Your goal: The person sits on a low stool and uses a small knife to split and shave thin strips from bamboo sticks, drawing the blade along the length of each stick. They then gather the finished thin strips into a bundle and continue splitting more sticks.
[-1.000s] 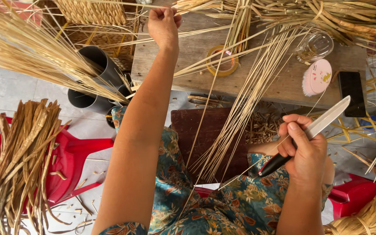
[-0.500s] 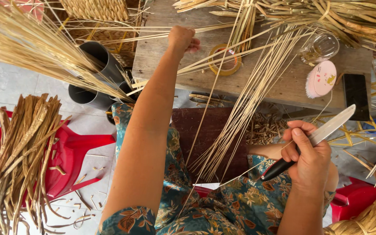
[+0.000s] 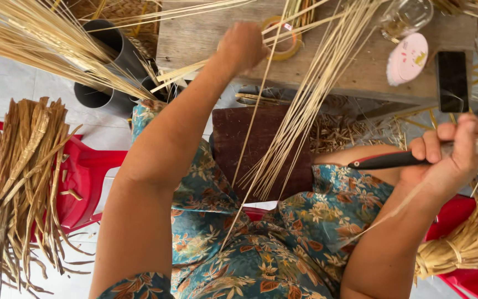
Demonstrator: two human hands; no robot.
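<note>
Gripping a thin pale strand (image 3: 253, 127) in closed left hand (image 3: 243, 45) fingers above the wooden surface (image 3: 195, 39), the right hand (image 3: 443, 155) clenches a knife (image 3: 385, 160) beside the lap; keeping the strand taut seems wise; blade held away.

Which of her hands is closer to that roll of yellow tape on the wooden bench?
The left. The left hand is closed around thin straw strips right beside the tape roll, almost touching it. The right hand is far off, lower and to the side, gripping a knife.
</note>
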